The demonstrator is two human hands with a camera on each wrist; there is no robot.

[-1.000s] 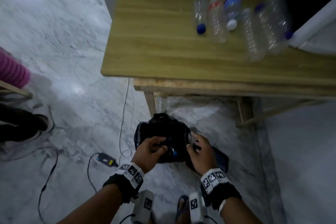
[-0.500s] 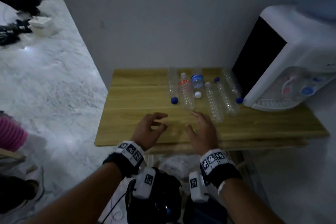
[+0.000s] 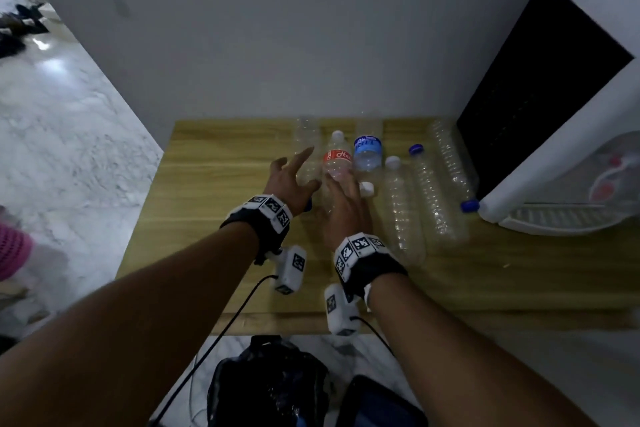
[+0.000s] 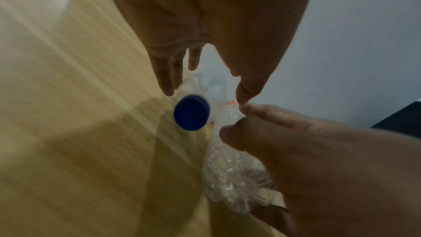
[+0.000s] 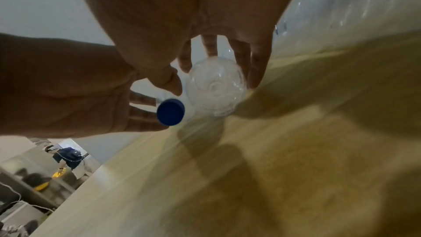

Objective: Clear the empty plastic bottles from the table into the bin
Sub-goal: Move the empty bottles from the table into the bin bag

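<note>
Both hands [image 3: 289,180] [image 3: 343,211] open over empty bottles [image 3: 403,211]; bin [image 3: 266,388] w/ black bag.

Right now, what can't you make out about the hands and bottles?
- Head view: the left hand covers the blue-capped bottle; contact unclear.
- Right wrist view: the right hand reaches around the red-label bottle, motion-blurred; grip unclear.
- Head view: the bin is cut off by the bottom edge; contents too dark.

Both arms reach forward side by side; left hand [image 3: 289,177] and right hand [image 3: 341,208] fingers spread, loosely extended.
</note>
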